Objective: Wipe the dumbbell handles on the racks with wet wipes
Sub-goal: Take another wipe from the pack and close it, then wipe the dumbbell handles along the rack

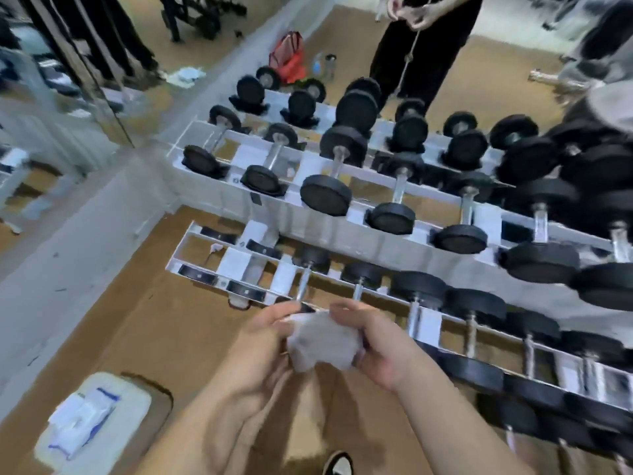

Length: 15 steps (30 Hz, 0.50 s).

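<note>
The person stands at the near side of the lower rack [191,240] with both bare hands raised and a crumpled grey wet wipe [322,347] held between them. The left hand [263,341] pinches the wipe's upper left edge between thumb and curled fingers. The right hand [373,347] has its fingers curled round the wipe's right side, with the thumb lying on top.

The wipe touches no dumbbell. It is held in the air just over the near end of the leftmost dumbbell [310,262] on the lower rack, whose steel handle [304,284] runs out from under the hands toward the far rail. At the rack's left end, beside that dumbbell, sit black cradles [197,274]. More black dumbbells line the lower rack toward its right end. The upper rack [298,217] behind it carries rows of them, bigger toward its right end.

On the floor to the person's left, a pack of wet wipes [82,414] lies on a white pad [135,399]. Beyond the upper rack's far left corner stand a red bag [289,60] and two bottles [323,65]. A second person in black trousers [421,53] stands at the rack's far side, hands together on something I cannot make out.
</note>
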Motion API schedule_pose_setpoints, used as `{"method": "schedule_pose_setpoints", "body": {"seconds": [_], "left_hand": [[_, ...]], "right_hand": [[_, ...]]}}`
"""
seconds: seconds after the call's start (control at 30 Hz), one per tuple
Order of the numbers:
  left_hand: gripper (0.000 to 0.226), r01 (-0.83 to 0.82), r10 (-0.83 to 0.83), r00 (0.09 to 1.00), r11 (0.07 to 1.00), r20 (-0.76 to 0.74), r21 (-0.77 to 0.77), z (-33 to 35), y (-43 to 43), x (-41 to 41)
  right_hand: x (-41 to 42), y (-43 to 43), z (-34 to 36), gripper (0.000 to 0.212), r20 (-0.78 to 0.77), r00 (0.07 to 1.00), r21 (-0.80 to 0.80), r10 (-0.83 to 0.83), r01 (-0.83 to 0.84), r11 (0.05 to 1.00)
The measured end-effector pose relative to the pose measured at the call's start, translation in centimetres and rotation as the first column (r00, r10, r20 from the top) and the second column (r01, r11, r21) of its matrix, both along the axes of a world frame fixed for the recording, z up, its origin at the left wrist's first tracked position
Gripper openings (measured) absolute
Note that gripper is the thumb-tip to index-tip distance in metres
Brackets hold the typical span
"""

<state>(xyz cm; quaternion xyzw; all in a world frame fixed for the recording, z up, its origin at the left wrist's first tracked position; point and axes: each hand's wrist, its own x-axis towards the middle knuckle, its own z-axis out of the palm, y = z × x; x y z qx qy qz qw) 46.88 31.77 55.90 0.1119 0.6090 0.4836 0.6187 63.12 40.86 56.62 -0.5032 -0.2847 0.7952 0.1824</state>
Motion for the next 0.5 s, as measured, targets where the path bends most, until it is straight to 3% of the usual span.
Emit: {"method": "schedule_pose_setpoints", "body": {"seconds": [0.07, 0.17, 0.27, 0.5], "left_hand": [[0.037, 0.005, -0.006, 1.0, 0.999, -0.028, -0.038, -0.3, 2.5, 3.0], [0.036, 0.011, -0.013, 1.0, 0.996, -0.017, -0.094, -0.4, 5.8, 6.8], [0.035, 0.013, -0.012, 1.0, 0.99, 0.01, -0.143, -1.4, 9.3, 9.9], [0.026, 0.071, -0.065, 0.991, 0.996, 0.118, -0.046, -4.5, 16.3, 13.4]], "right_hand": [[4.1, 1.8, -0.8, 0.02, -0.025, 0.997, -0.03, -0.069, 0.068, 0.997], [8.6, 3.5, -1.6, 0.048, -0.064, 0.986, -0.054, -0.155, 0.152, 0.987], [12.1, 5.3, -3.0, 0.033, -0.036, 0.953, -0.072, -0.299, 0.296, 0.952], [15.4, 8.0, -4.5, 0.02, 0.214, 0.82, 0.036, -0.531, 0.537, 0.843]]}}
